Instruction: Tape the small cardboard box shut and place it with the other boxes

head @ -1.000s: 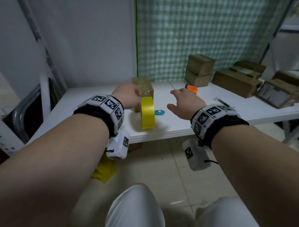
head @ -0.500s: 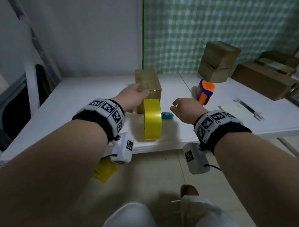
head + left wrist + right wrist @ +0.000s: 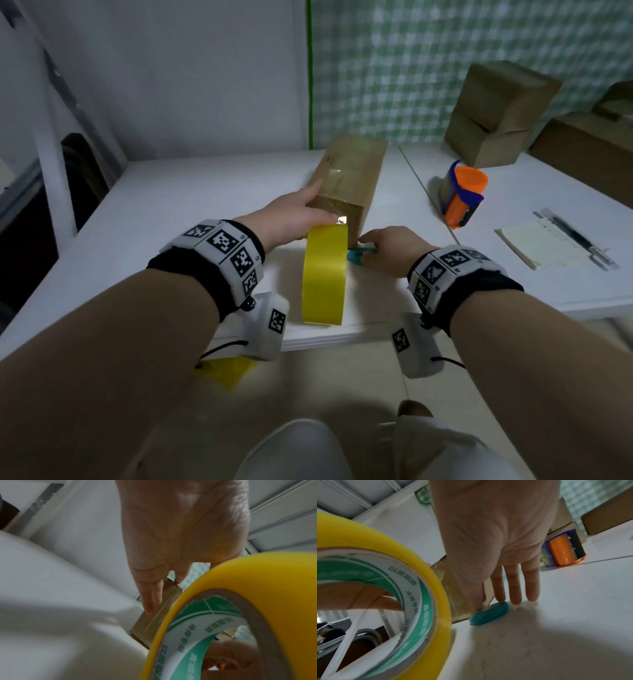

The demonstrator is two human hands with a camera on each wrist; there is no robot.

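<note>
small cardboard box (image 3: 346,185), left hand (image 3: 291,219) touching

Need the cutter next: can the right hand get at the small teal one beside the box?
Probably yes: the right hand has fingertips already at the teal cutter, nothing lies between, and the tape roll stands clear.

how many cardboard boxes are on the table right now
At least 5: the small box under the left hand; two stacked boxes at the back; a long box at far right with another on it. More may lie beyond the frame.
</note>
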